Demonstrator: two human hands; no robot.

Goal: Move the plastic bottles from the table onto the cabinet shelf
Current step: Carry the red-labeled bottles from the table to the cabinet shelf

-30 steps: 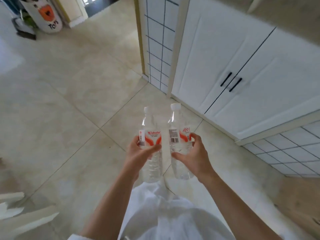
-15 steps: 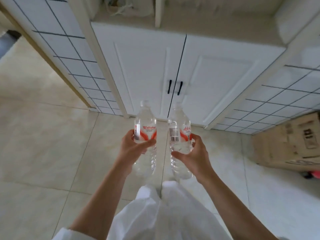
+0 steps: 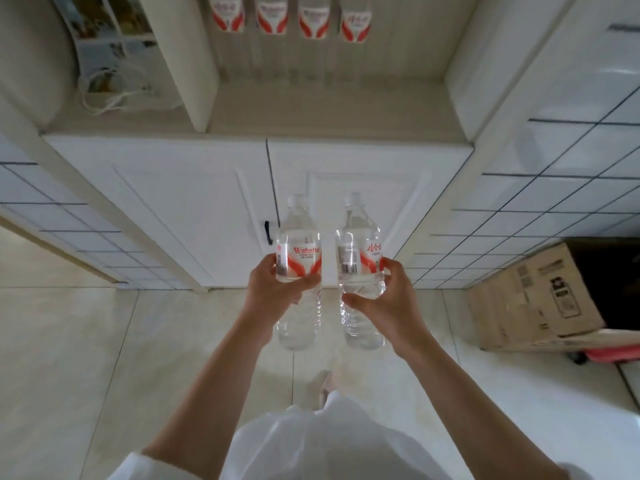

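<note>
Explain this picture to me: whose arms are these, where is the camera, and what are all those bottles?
There is no machine here. A person wears a wide-angle camera on the head, looking forward and down, so you see their own two arms reaching out. The left hand holds one clear water bottle upright, and the right hand holds a second bottle, fingers wrapped around each. Ahead stands a white cabinet with closed doors. Above them is an open shelf, where four bottles of the same kind already stand in a row at the back. A cardboard box sits on the floor at the right.
</note>
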